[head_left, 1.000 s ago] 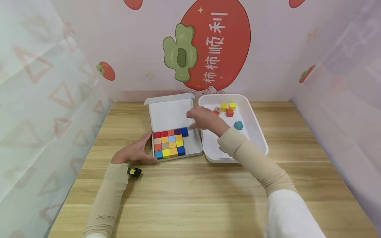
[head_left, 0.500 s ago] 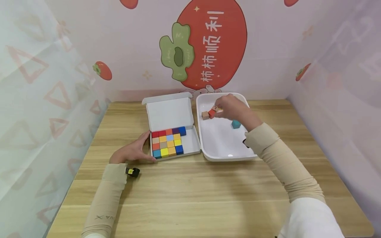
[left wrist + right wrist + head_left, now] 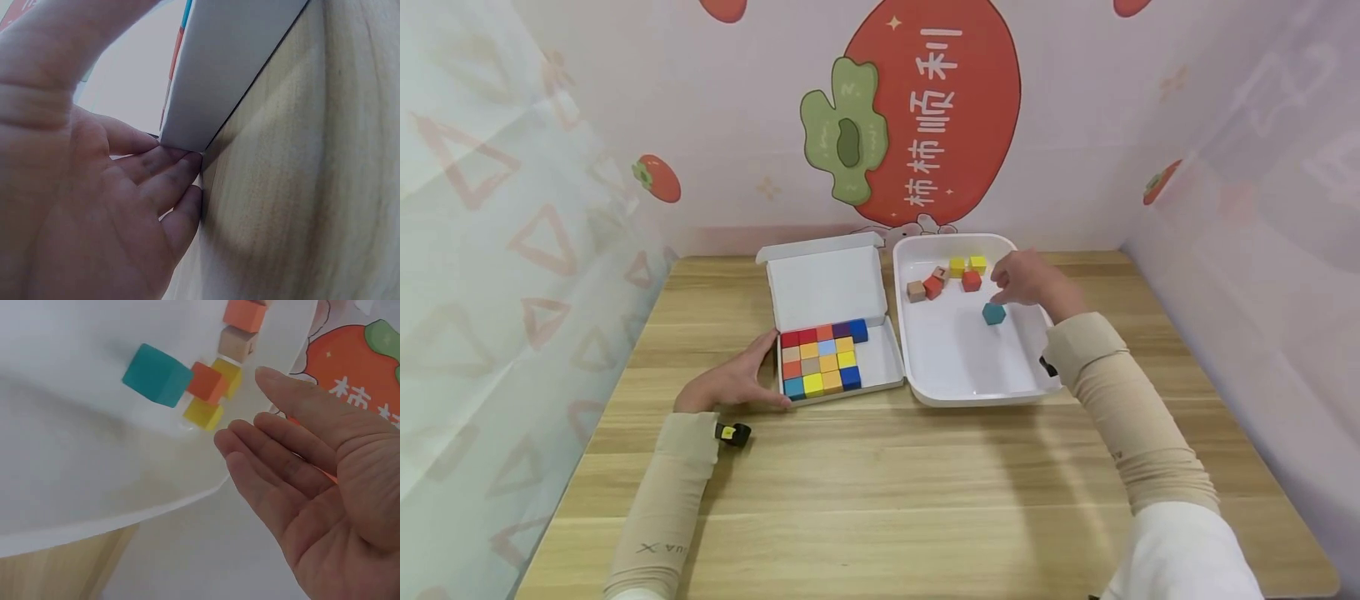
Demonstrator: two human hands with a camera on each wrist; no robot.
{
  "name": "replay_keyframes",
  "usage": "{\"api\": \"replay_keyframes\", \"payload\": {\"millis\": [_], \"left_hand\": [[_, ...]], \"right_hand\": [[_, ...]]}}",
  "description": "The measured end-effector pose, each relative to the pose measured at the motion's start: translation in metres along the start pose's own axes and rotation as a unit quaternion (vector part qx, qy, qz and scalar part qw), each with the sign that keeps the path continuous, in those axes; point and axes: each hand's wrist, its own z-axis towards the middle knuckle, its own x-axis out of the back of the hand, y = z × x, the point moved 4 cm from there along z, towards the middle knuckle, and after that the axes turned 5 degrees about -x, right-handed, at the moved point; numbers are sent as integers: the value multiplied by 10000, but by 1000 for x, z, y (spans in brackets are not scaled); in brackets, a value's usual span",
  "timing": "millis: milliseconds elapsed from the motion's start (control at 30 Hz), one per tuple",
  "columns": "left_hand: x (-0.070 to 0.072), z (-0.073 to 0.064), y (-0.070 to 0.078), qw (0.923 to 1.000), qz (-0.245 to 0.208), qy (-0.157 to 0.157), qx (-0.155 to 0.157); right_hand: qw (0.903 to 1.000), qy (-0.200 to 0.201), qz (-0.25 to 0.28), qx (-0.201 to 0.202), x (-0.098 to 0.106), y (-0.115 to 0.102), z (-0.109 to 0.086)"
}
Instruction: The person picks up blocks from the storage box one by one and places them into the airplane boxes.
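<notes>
My left hand (image 3: pixel 733 383) holds the left end of a shallow white cardboard box (image 3: pixel 883 354), thumb at its front corner and fingers at its back-left corner. In the left wrist view the fingertips (image 3: pixel 187 165) meet the box's white side wall (image 3: pixel 219 69). Rows of coloured wooden cubes (image 3: pixel 827 363) fill the box's left part. Over the right side of a white plastic tray (image 3: pixel 951 396), my right hand (image 3: pixel 1033 282) is spread with nothing between thumb and fingers. Close below its fingertips lies a teal cube (image 3: pixel 993 313), large in the right wrist view.
Toward the tray's back lie two yellow cubes (image 3: pixel 967 266), red cubes (image 3: pixel 972 281) and plain wood cubes (image 3: pixel 916 291). The box lid (image 3: pixel 827 286) stands folded back behind the box. The wooden table (image 3: pixel 880 492) meets a printed back wall (image 3: pixel 737 125).
My right hand moved from above the box's right end to the tray's back cubes, then rightward to near the teal cube. My left hand stayed at the box. The view shifted slightly.
</notes>
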Motion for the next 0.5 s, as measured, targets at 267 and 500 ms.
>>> {"api": "replay_keyframes", "payload": {"millis": [267, 500], "left_hand": [[0, 1, -1, 10000, -83, 30, 4], [0, 1, 0, 10000, -79, 15, 0]], "right_hand": [[9961, -701, -74, -532, -19, 20, 12], [9968, -613, -122, -501, -30, 23, 21]]}}
